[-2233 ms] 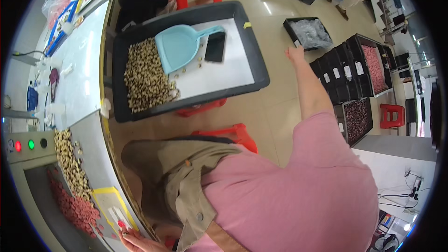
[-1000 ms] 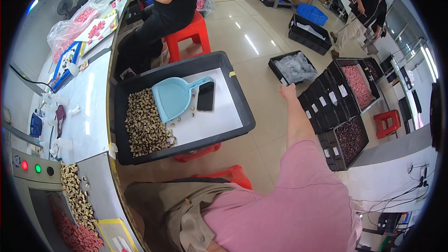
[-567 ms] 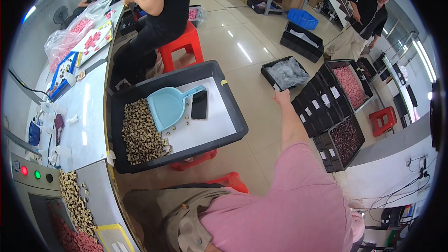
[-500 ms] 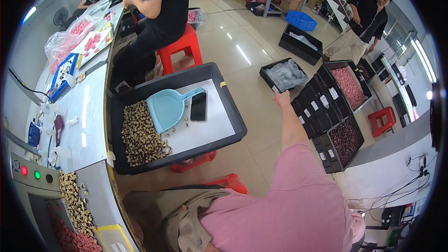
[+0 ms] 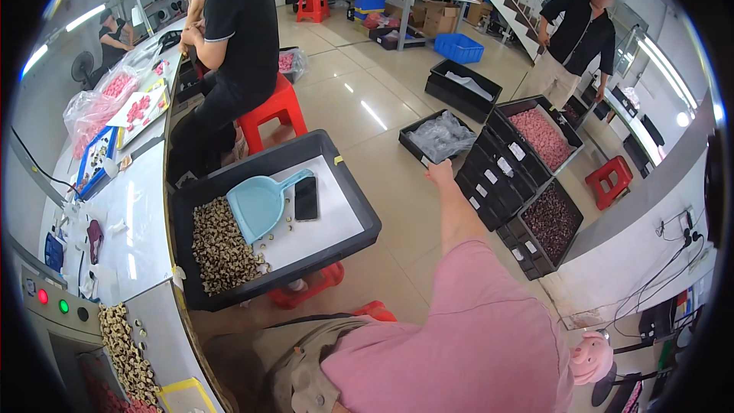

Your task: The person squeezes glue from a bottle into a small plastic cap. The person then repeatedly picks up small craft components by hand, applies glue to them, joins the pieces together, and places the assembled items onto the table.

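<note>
My right arm reaches forward, and my right hand (image 5: 440, 173) has its fingers curled. It overlaps the near edge of a low black crate (image 5: 413, 154) holding a crumpled clear plastic bag (image 5: 441, 136); whether it touches the crate, I cannot tell. What the fingers hold, if anything, is hidden. My left hand is out of view. In front of me, a large dark tray (image 5: 367, 235) is lined with white. A heap of small cream-and-dark pieces (image 5: 222, 248) fills its left part, beside a light-blue dustpan (image 5: 256, 206) and a black phone (image 5: 306, 199).
Stacked black crates (image 5: 489, 176) stand right, topped with pink pieces (image 5: 538, 138) and dark-red pieces (image 5: 549, 222). A seated person (image 5: 241, 38) works on a red stool (image 5: 279, 107); another person (image 5: 577, 34) stands far right. The white workbench (image 5: 145, 206) runs along the left.
The whole view has shifted, so the tray and crates sit lower and further left. My right hand stays outstretched by the crate with the plastic bag. The standing person is more upright.
</note>
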The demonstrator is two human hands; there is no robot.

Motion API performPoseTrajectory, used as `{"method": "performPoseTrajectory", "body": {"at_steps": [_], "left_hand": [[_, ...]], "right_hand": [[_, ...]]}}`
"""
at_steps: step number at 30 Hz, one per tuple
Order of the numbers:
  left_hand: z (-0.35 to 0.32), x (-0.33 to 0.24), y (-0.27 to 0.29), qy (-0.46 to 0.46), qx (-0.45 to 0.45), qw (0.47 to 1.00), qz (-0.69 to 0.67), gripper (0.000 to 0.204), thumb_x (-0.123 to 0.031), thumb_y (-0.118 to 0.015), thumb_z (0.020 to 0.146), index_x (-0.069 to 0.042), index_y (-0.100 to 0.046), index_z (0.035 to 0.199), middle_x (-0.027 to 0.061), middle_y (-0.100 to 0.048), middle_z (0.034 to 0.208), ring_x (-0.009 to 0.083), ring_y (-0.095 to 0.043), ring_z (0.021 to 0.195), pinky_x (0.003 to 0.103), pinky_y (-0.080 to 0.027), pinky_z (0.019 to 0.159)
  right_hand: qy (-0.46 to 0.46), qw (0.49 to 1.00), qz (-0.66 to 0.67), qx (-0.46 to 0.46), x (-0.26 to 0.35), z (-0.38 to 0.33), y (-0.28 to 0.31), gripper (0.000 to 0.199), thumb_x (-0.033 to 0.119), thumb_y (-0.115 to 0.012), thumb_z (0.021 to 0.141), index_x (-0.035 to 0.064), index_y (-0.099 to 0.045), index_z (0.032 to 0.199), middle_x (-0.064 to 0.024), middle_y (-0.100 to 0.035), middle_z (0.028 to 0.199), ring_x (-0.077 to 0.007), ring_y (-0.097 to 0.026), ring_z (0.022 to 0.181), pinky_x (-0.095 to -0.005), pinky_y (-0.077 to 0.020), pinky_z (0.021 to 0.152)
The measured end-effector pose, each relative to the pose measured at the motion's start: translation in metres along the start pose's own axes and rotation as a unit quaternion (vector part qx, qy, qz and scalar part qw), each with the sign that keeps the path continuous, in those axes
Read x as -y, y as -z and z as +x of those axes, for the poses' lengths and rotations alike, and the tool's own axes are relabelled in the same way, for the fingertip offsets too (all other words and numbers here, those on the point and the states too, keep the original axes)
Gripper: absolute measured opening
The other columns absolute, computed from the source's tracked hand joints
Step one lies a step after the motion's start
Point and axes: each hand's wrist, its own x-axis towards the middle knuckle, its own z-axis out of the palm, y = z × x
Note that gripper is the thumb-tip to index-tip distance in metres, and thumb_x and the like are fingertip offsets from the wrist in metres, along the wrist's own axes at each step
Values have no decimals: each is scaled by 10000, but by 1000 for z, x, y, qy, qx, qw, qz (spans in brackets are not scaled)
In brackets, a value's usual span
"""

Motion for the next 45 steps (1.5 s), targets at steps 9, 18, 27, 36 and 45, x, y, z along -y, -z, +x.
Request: {"method": "performPoseTrajectory", "body": {"at_steps": [9,18,27,36,45], "left_hand": [[-1,2,8,-36,-8,999,-23,277,-218,-547,964,31,-642,1042,125,-650,866,193,-607,745,285,-501,659],[-1,-4,17,-53,18,998,24,287,-223,-544,964,30,-639,1061,125,-668,905,190,-637,776,275,-520,672],[6,13,10,-74,53,988,122,304,-257,-518,974,6,-649,1047,101,-681,880,179,-650,728,272,-531,617],[9,6,1,-81,48,984,149,303,-267,-528,967,-2,-658,1035,88,-684,836,180,-651,685,276,-528,583],[12,7,-2,-93,29,982,164,299,-266,-543,959,2,-668,1004,88,-684,785,187,-654,647,285,-526,562]], "right_hand": [[4,998,-10,54,21,-41,3,496,105,-648,792,-101,-304,1084,-170,-625,677,-232,-661,575,-325,-525,486],[-26,998,-30,57,-1,-56,-13,534,82,-626,801,-149,-336,1185,-171,-657,721,-235,-656,563,-304,-532,517],[28,979,-134,152,-115,-38,-81,384,51,-629,790,-101,-437,1086,-172,-638,744,-215,-634,578,-337,-489,453],[93,892,-282,341,-217,-60,-134,424,64,-592,832,-68,-426,1200,-153,-633,734,-194,-597,540,-326,-436,414],[-114,943,-126,287,-156,-132,-124,748,-30,-603,784,-70,-211,1419,-172,-628,705,-175,-569,515,-294,-379,369]]}}
